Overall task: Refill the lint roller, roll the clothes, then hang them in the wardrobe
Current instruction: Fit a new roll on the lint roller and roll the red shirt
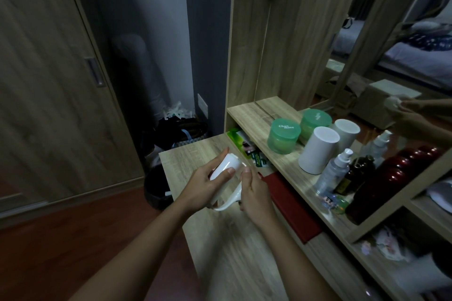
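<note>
I hold a white lint roller (226, 168) over the wooden dressing table (220, 252). My left hand (205, 184) wraps the white roll end, thumb on top. My right hand (254, 190) grips the curved white handle lower down, which curls out below my palms. The wardrobe (49, 80) with its sliding wooden door stands shut at the left. No clothes show in this view.
A shelf at the right carries two green jars (283, 138), two white cylinders (318, 150), spray bottles (336, 170) and dark red jars. A red book (291, 205) lies under the shelf. A mirror (391, 44) stands behind. A black bin (157, 189) and bags sit on the floor.
</note>
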### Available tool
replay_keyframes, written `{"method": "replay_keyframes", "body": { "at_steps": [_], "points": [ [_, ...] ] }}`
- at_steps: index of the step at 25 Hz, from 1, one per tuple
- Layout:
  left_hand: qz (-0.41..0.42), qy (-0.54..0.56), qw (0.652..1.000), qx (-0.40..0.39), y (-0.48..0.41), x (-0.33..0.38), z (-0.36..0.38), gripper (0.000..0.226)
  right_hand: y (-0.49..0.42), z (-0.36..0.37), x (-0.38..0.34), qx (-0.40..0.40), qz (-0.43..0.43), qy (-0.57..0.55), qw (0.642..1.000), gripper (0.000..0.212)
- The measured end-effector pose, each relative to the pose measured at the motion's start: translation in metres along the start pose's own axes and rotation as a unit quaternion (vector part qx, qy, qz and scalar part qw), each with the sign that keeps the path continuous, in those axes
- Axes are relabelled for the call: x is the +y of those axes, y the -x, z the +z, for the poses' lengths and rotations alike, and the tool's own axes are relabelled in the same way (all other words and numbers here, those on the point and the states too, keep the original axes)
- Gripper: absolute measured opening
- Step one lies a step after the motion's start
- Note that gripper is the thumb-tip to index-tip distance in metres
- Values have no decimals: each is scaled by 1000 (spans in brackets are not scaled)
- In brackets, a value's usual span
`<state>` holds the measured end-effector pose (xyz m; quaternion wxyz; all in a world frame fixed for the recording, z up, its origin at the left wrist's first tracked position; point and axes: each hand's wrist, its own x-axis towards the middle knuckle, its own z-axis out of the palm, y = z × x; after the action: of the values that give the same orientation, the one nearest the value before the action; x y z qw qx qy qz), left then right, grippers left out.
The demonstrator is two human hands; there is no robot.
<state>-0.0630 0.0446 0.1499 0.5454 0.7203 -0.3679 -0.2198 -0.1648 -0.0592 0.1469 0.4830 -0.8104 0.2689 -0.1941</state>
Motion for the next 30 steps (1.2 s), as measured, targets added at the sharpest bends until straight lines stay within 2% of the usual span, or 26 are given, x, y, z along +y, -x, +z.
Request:
{"method": "replay_keyframes", "body": {
  "at_steps": [2,5,7,10,12,15,17,19,21,26,27,28,30],
  "points": [
    [2,-19,1000,-4,1,1,-5,53,-1,-3,3,-50,25,-21,998,35],
    [-13,-15,1000,-7,-5,11,-20,53,0,-14,12,-129,27,36,991,60],
    [-17,-11,999,-29,-12,24,-30,53,4,-17,19,-107,12,59,992,64],
    [-29,-90,992,-79,-19,43,-34,68,12,-11,22,-22,-14,-1,1000,57],
    [-47,-116,990,-71,-21,49,-33,55,12,-9,24,15,-23,-4,1000,54],
    [-38,-113,991,-63,-20,55,-38,35,10,-11,25,27,-28,10,999,47],
    [-1,-158,985,-65,-17,61,-40,24,10,-13,29,34,-27,1,999,49],
    [9,-187,980,-66,-14,64,-41,37,11,-12,28,35,-22,-2,999,50],
    [-18,-164,984,-61,-11,66,-42,47,12,-12,24,39,-19,2,999,52],
    [-24,-161,983,-87,-15,71,-52,35,13,-12,13,41,-25,-13,999,46],
    [-24,-166,983,-72,-18,71,-58,41,13,-12,14,47,-27,-25,998,45],
    [-22,-175,984,-22,-21,71,-65,48,13,-13,14,55,-27,-42,997,46],
    [-5,-214,969,121,-25,71,-80,44,11,-14,17,73,-11,-81,994,55]
  ]
}}
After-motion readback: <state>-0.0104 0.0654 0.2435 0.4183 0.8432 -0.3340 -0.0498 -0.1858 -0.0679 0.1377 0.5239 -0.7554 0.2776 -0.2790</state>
